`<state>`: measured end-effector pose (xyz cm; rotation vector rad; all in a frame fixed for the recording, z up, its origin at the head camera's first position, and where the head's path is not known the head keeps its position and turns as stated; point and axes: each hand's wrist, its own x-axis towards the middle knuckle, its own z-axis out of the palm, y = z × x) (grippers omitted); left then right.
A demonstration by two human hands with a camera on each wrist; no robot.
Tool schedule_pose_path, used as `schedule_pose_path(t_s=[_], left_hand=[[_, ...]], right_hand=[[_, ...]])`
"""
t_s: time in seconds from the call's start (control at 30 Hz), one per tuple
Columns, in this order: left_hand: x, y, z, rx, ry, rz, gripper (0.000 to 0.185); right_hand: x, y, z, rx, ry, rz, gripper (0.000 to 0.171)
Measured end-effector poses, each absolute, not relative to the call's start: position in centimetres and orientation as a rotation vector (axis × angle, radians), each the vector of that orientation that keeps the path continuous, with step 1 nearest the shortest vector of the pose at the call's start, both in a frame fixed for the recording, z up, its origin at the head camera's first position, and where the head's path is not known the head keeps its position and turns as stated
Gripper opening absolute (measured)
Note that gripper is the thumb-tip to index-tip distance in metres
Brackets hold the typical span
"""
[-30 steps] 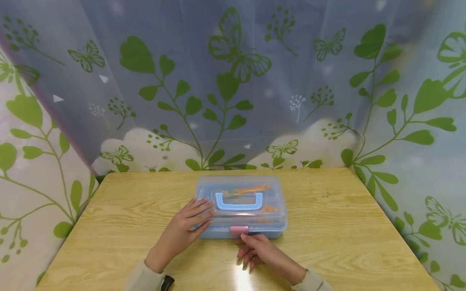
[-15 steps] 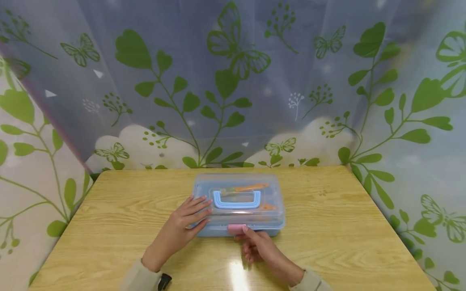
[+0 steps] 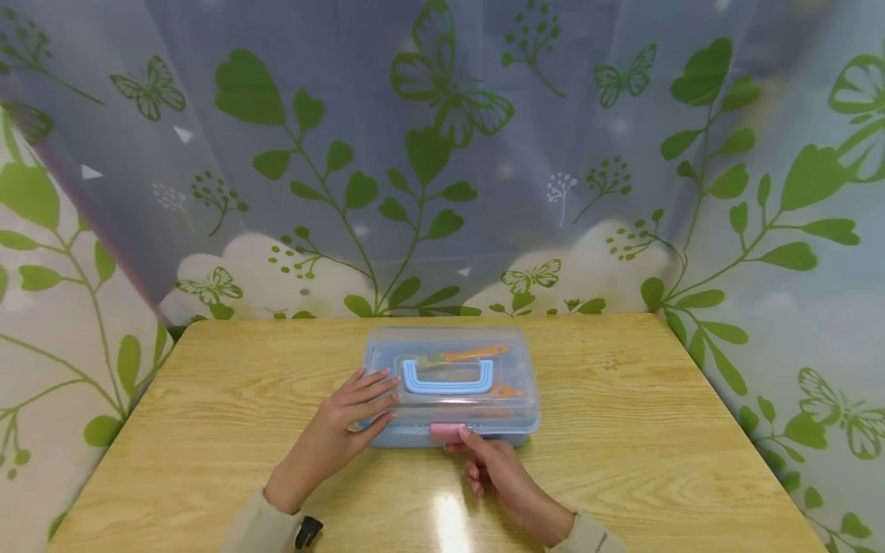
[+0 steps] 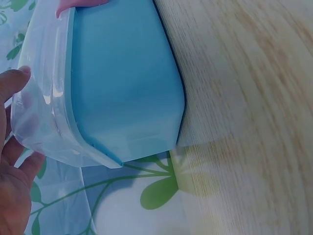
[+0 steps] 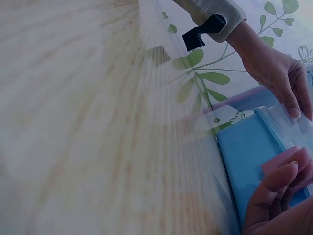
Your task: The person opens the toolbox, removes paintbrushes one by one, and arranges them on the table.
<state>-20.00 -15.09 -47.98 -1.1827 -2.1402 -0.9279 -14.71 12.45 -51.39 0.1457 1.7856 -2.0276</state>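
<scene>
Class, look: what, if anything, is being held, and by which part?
The blue box: the right hand pinches its pink latch at the front. The left hand only rests on the lid.

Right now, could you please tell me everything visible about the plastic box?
The box has a blue base, clear lid, blue handle and pink latch. It sits upright on the table, lid on, orange objects showing inside. The left hand rests on the lid's left end; the right hand pinches the latch.
</scene>
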Motion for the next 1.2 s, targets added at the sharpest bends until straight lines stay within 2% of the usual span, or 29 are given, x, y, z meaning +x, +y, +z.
schedule_pose_path(t_s=[0.43,0.77,1.2], left_hand=[[-19.97,-15.01,-47.31,-1.148,-2.176,-0.920,0.043],[-20.30,-14.92,-47.38,-1.214,-2.049,-0.873,0.051],[-20.31,-15.11,-47.74,-1.189,-2.120,-0.914,0.043]], right_hand=[[-14.88,12.64,-51.20,0.118,1.753,-2.044,0.065],[-14.73,12.57,-51.20,0.117,1.753,-2.036,0.067],[-14.67,12.45,-51.15,0.152,1.820,-2.037,0.063]])
